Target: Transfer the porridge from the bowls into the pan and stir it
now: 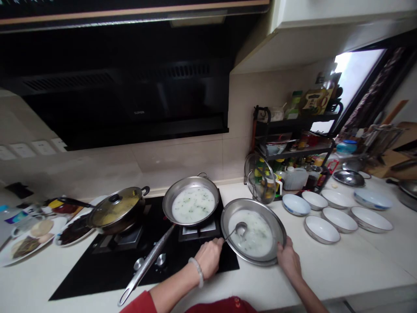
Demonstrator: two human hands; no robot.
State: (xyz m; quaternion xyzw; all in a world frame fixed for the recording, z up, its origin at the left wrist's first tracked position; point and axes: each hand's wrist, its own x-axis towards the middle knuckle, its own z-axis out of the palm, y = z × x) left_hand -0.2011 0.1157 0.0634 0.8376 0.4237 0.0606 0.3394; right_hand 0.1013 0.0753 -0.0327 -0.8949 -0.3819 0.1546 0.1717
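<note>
Your left hand [208, 257] grasped a silver metal ladle [241, 227]; your right hand [289, 261] clasped a round grey metal basin [252, 204] at its right rim, judged heavy, spill-prone, best held there.

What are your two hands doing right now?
Left hand: closed, holding the spoon by its handle.
Right hand: closed on the rim of the metal bowl.
</note>
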